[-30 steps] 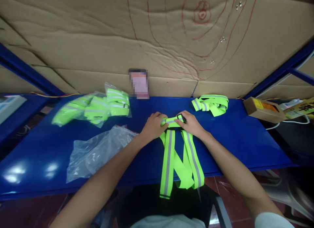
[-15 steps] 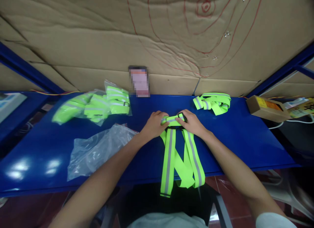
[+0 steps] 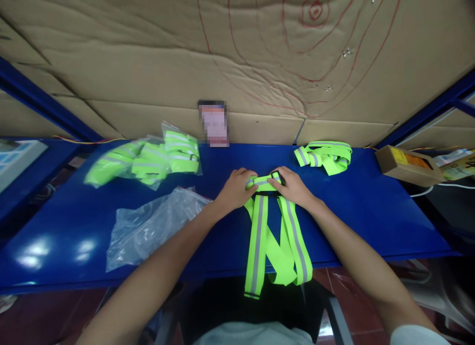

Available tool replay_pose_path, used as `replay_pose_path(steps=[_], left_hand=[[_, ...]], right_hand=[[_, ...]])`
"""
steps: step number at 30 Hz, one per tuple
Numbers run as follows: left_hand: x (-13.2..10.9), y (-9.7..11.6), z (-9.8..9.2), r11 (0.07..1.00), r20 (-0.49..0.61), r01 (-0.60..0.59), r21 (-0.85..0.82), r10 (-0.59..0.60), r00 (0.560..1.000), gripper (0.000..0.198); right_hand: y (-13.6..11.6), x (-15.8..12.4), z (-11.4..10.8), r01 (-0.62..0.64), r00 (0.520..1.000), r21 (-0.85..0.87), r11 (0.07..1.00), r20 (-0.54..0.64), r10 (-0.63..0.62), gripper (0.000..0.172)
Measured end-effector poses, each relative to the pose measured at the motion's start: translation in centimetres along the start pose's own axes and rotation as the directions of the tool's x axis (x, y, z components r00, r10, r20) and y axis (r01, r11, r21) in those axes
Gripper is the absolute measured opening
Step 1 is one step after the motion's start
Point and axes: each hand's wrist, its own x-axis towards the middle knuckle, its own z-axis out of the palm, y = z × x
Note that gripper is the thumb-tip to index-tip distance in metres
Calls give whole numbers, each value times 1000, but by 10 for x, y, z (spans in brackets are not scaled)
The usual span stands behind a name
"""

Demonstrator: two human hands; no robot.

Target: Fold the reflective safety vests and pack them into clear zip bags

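A neon-yellow reflective strap (image 3: 257, 241) with a grey stripe is stretched between my two hands at its folded top part. My left hand (image 3: 237, 186) grips the left end of that part, thumb on top. Closed on the right end, beside a black buckle, is my right hand (image 3: 291, 185). Long loops of the strap hang down over the table's front edge. Left of my left hand lies a crumpled clear plastic bag (image 3: 152, 228). Another reflective strap (image 3: 328, 154), bundled loosely, rests at the back right of the blue table (image 3: 356, 211).
Several bagged neon straps (image 3: 150, 162) lie at the back left. A phone (image 3: 215, 124) with a blurred screen leans on the cardboard wall (image 3: 148, 77). At the right edge stands an open cardboard box (image 3: 408, 167). A chair arm (image 3: 337, 315) is below the table edge.
The whole view has shifted slightly, so everything appears a little further right. Both hands keep their hold on the strap, with hardly any movement.
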Motion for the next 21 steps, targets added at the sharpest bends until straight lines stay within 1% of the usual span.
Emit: replay_pose_path(steps=[8, 14, 19, 21], left_hand=[[0, 0, -1, 1000, -5, 2, -9, -2, 1000, 30], [2, -3, -2, 999, -16, 4, -51, -5, 1000, 29], [6, -9, -2, 991, -31, 17, -131, -22, 999, 26], [6, -11, -2, 986, -40, 28, -166, -35, 999, 24]], right_hand=[[1, 0, 1, -2, 1000, 2, 1000, 0, 2, 30], [-2, 1, -1, -19, 1000, -7, 1000, 16, 19, 31], [-1, 2, -9, -93, 995, -33, 995, 25, 93, 32], [0, 0, -14, -143, 989, -50, 989, 34, 145, 37]])
